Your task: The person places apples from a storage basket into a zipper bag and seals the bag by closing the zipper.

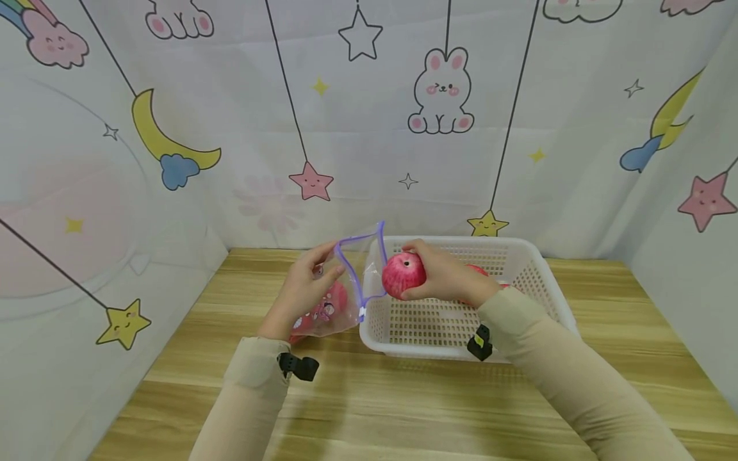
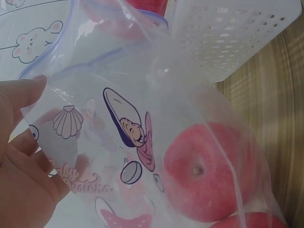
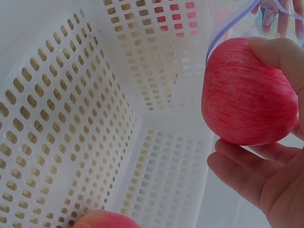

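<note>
A person in light sleeves point(image 1: 233, 400) brings fruit and packaging together over a wood-grain table point(image 1: 403, 410). The right hand point(image 1: 441, 275) grips a red apple point(image 1: 402, 276) between thumb and fingers, holding it right at the mouth of a clear zip bag point(image 1: 346, 320); whether the fruit touches the plastic cannot be told. The left hand point(image 1: 302, 288) holds that bag near its purple zip edge point(image 1: 362, 296), the thumb on the near face and the other fingers behind it, as the mouth gapes toward the right hand. Lower in the bag than the left hand's grip sit two more red fruits, one apple point(image 2: 204, 175) showing its stem through plastic printed with a shell and other cartoon figures, the second point(image 2: 251, 222) only partly in view. Beneath the right hand stands a white slatted basket point(image 1: 426, 350), with red fruit point(image 1: 476, 269) inside, partly hidden by the right wrist. A black device point(image 1: 298, 367) is strapped at the left wrist and another point(image 1: 480, 344) at the right. Beyond both hands hangs a white curtain point(image 1: 369, 128) printed with bunnies, stars and moons.
</note>
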Motion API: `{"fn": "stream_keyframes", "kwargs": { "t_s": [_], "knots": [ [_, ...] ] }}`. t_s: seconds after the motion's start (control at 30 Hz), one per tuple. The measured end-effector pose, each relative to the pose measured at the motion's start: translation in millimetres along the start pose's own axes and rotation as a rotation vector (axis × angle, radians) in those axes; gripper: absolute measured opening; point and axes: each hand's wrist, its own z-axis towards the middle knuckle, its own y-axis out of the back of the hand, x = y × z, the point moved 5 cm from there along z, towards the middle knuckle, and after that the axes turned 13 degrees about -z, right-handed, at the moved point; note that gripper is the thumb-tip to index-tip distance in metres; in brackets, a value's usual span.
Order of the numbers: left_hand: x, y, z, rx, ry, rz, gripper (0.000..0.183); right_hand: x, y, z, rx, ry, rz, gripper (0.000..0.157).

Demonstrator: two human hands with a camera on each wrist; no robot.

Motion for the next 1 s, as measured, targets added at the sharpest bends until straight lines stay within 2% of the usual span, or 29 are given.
{"fn": "stream_keyframes", "kwargs": {
  "t_s": [0.73, 1.0],
  "knots": [
    [1.2, 0.8, -0.2, 0.001, 0.010, -0.013, 0.047, 22, -0.3, 1, -0.051, 0.103, -0.046, 0.078],
    [0.5, 1.7, -1.6, -0.003, 0.007, -0.010, 0.047, 31, 0.2, 0, -0.073, 0.100, -0.073, 0.078]
  ]
}}
